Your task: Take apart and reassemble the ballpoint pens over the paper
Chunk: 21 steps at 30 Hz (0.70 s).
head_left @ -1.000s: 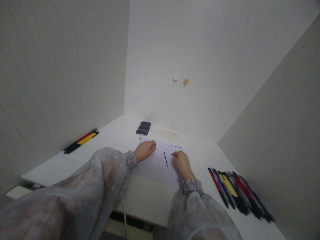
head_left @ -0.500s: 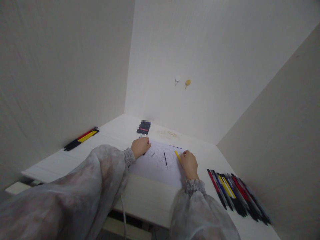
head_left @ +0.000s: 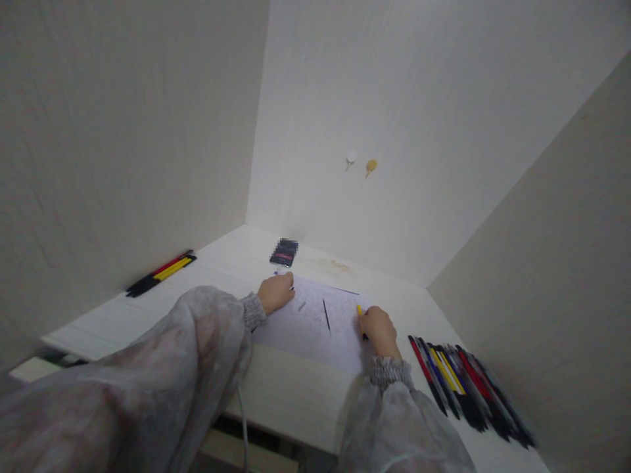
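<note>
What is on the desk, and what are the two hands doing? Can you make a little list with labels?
left hand: curled, resting on the far corner of the paper
right hand: holds a yellow pen
paper: flat on the desk, with a thin black stick on it
right side: long row of pens
left side: small bunch of pens
far end: dark blurred thing
wall: two hooks
</note>
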Tool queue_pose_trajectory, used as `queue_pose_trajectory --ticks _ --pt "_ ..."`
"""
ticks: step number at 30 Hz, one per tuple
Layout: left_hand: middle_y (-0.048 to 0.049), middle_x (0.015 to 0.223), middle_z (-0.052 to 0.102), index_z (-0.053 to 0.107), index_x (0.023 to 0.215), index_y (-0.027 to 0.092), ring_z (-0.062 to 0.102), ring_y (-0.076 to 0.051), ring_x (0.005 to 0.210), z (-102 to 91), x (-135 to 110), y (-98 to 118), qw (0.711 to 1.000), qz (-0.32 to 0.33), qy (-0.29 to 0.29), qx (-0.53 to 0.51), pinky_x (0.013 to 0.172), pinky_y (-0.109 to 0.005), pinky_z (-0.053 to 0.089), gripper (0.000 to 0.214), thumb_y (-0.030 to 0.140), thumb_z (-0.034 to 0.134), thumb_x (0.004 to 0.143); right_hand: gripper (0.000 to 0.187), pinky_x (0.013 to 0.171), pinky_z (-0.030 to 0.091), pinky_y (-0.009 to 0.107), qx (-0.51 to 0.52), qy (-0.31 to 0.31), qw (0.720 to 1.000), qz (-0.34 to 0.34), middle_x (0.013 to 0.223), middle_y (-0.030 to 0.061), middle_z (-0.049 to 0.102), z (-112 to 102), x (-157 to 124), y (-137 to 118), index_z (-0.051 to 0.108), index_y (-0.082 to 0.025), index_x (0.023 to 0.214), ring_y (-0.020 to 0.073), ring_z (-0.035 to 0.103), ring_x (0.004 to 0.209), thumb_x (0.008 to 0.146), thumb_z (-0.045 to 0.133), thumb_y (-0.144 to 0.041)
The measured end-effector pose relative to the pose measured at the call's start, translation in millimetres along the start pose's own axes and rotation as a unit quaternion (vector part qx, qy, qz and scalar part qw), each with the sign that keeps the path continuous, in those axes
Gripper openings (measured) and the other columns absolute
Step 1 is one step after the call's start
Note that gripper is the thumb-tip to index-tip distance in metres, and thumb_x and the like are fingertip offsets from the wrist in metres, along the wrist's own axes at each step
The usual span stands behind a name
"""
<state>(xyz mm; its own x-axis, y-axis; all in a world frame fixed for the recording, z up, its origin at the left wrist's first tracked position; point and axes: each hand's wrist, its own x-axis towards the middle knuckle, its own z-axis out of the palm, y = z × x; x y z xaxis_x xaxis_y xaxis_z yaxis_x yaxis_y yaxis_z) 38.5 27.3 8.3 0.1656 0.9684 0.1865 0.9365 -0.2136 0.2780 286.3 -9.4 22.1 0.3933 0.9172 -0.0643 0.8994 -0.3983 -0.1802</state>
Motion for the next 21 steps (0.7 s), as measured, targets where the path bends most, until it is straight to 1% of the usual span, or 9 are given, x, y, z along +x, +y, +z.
queue_pose_trajectory --ticks 5,7,10,13,15,16,18,20,21 --pt "-0.0077 0.081 0.061 0.049 0.087 0.017 0.056 -0.021 0.076 -0.4 0 0 1.0 -0.003 0.002 0.01 0.062 -0.03 0.04 0.019 0.027 0.045 0.071 0.024 0.06 0.042 0.031 -0.005 -0.008 1.0 0.01 0.091 0.0143 0.061 -4 0 2 0.06 -0.014 0.086 0.0259 0.058 0.083 0.068 0.048 -0.025" --pt "-0.0071 0.079 0.061 0.049 0.085 0.017 0.056 -0.021 0.075 0.3 0 -1 1.0 -0.006 -0.003 0.012 0.061 -0.029 0.039 0.018 0.027 0.046 0.07 0.026 0.06 0.041 0.031 0.0 0.005 1.0 0.01 0.09 0.0145 0.061 -6 -3 1 0.06 -0.014 0.086 0.026 0.057 0.082 0.069 0.047 -0.029" --pt "-0.0061 0.078 0.06 0.05 0.082 0.018 0.056 -0.02 0.073 -1.2 -1 -1 1.0 -0.005 0.016 -0.004 0.06 -0.028 0.038 0.016 0.027 0.046 0.071 0.03 0.059 0.04 0.031 0.029 0.086 0.996 0.007 0.085 0.0143 0.061 -11 -9 0 0.06 -0.014 0.083 0.0258 0.057 0.08 0.073 0.04 -0.034" --pt "-0.0048 0.079 0.059 0.051 0.079 0.018 0.055 -0.018 0.073 -6.4 0 -1 0.995 -0.013 0.089 -0.045 0.061 -0.027 0.037 0.014 0.027 0.043 0.073 0.033 0.06 0.038 0.029 0.124 0.22 0.968 0.006 0.079 0.0121 0.062 -16 -10 1 0.059 -0.014 0.078 0.0216 0.056 0.075 0.076 0.034 -0.036" --pt "-0.0034 0.075 0.059 0.052 0.078 0.018 0.054 -0.017 0.071 -9.4 4 -4 0.984 -0.031 0.147 -0.1 0.06 -0.025 0.036 0.014 0.029 0.043 0.074 0.034 0.058 0.037 0.026 0.249 0.301 0.921 -0.002 0.069 0.0087 0.06 -17 -5 4 0.057 -0.015 0.071 0.0179 0.054 0.068 0.076 0.033 -0.039" --pt "-0.0025 0.073 0.058 0.052 0.077 0.018 0.054 -0.015 0.068 -9.8 7 -7 0.974 -0.04 0.173 -0.139 0.06 -0.024 0.037 0.015 0.03 0.044 0.074 0.032 0.055 0.037 0.025 0.332 0.33 0.884 -0.005 0.063 0.0059 0.058 -17 -2 8 0.054 -0.015 0.068 0.0157 0.052 0.062 0.076 0.034 -0.039" --pt "-0.0011 0.068 0.057 0.052 0.074 0.017 0.052 -0.013 0.063 -7.6 14 -14 0.944 -0.064 0.223 -0.234 0.057 -0.022 0.037 0.018 0.033 0.044 0.073 0.026 0.047 0.035 0.022 0.529 0.349 0.774 0.004 0.051 -0.0008 0.048 -16 8 17 0.046 -0.018 0.061 0.0112 0.045 0.05 0.074 0.036 -0.037" --pt "-0.0005 0.066 0.056 0.052 0.071 0.015 0.051 -0.012 0.06 -1.7 23 -24 0.901 -0.099 0.262 -0.332 0.055 -0.021 0.038 0.021 0.035 0.046 0.07 0.02 0.04 0.03 0.02 0.695 0.307 0.649 0.036 0.045 -0.0063 0.037 -12 17 29 0.036 -0.02 0.056 0.0076 0.036 0.039 0.071 0.037 -0.033" --pt "0.0001 0.064 0.055 0.052 0.07 0.015 0.05 -0.011 0.058 2.0 27 -29 0.88 -0.12 0.272 -0.37 0.053 -0.02 0.038 0.022 0.036 0.049 0.068 0.019 0.037 0.028 0.019 0.729 0.289 0.619 0.048 0.043 -0.008 0.032 -9 21 35 0.031 -0.021 0.054 0.0065 0.032 0.035 0.071 0.035 -0.03"
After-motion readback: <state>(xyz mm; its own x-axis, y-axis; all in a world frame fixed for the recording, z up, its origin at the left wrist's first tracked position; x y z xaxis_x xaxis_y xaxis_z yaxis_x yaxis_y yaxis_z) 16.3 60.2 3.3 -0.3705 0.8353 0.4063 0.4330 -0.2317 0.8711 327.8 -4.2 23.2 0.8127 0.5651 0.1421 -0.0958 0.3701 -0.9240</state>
